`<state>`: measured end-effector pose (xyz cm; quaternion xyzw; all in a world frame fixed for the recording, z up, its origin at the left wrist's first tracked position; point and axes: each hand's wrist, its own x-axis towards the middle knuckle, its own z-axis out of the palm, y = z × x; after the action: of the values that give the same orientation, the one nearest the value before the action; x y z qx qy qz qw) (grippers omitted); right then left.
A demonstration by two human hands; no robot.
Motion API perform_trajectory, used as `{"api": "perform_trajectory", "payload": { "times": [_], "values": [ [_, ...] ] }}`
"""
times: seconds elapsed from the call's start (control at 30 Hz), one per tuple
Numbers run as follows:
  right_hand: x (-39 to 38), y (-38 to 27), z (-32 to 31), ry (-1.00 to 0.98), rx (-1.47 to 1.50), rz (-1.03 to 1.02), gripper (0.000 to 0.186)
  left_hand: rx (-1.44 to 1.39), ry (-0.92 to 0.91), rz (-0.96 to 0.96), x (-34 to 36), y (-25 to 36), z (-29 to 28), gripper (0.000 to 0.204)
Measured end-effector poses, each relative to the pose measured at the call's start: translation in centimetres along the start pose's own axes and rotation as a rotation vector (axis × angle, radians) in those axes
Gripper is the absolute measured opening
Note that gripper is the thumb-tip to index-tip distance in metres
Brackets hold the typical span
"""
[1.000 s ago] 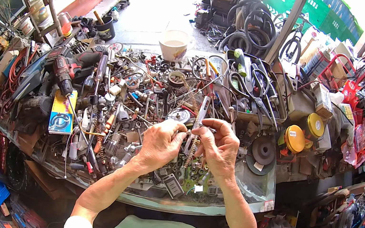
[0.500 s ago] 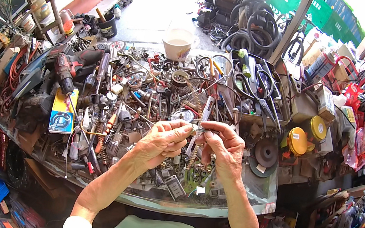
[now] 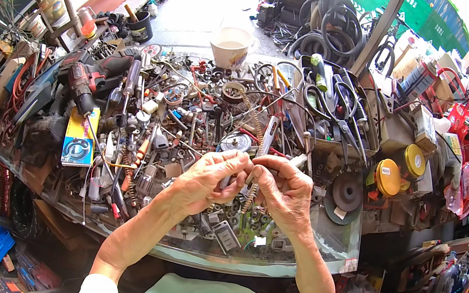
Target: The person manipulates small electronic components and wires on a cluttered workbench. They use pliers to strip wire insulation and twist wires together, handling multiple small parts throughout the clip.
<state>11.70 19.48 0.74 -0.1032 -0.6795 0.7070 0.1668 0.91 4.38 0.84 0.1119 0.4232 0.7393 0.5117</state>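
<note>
My left hand (image 3: 210, 181) and my right hand (image 3: 284, 191) meet over the cluttered workbench, fingertips almost touching. Both are closed in a pinch, thumb against index finger. Whatever small piece lies between the fingertips is mostly hidden, and I cannot make out its kind. A pale, narrow end (image 3: 298, 161) shows just beyond my right knuckles; I cannot tell whether it is held. A long coil spring (image 3: 250, 196) runs below and behind the fingertips. Past the hands lies a silver, slotted handle-like tool (image 3: 269, 132). Near my left fingers sits a round metal disc (image 3: 236, 142).
Loose hardware covers the glass-topped bench (image 3: 227, 262). A power drill (image 3: 84, 87) and a yellow-and-blue box (image 3: 81, 139) lie left. At the back stands a white cup (image 3: 229, 52). To the right are a tray with scissors (image 3: 338, 117), grinding discs (image 3: 346, 193) and yellow round tins (image 3: 389, 177).
My fingertips have come closer together, and the small metal piece that showed between them is now mostly covered. The left fingers have turned slightly, and the view has shifted a little.
</note>
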Motion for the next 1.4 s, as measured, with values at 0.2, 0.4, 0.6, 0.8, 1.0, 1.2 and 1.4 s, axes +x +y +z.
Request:
{"api": "perform_trajectory", "payload": {
  "times": [0.2, 0.4, 0.6, 0.8, 1.0, 1.2, 1.4],
  "values": [
    [0.2, -0.2, -0.4, 0.031, 0.040, 0.081, 0.024, 0.069, -0.056, 0.027, 0.1, 0.2, 0.2, 0.024],
    [0.2, -0.7, -0.9, -0.066, 0.189, 0.145, 0.029, 0.191, 0.059, 0.143, -0.2, 0.4, 0.9, 0.025],
    [0.1, -1.0, -0.6, -0.044, 0.053, 0.118, 0.031, 0.301, 0.063, 0.241, 0.1, 0.1, 0.7, 0.020],
    [0.4, -0.6, -0.6, 0.105, 0.214, 0.006, 0.029, 0.388, 0.004, 0.318, -0.3, 0.2, 1.5, 0.047],
    [0.4, -0.4, -1.0, 0.151, 0.251, -0.041, 0.031, 0.339, -0.077, 0.264, 0.4, -0.3, 0.8, 0.050],
    [0.1, -0.5, -0.1, 0.130, 0.227, -0.116, 0.027, 0.300, -0.061, 0.306, 0.5, -0.8, 0.9, 0.053],
    [0.1, 0.0, -0.4, 0.110, 0.085, -0.100, 0.029, 0.226, 0.049, 0.218, 0.1, -0.8, 1.9, 0.033]
  ]
}}
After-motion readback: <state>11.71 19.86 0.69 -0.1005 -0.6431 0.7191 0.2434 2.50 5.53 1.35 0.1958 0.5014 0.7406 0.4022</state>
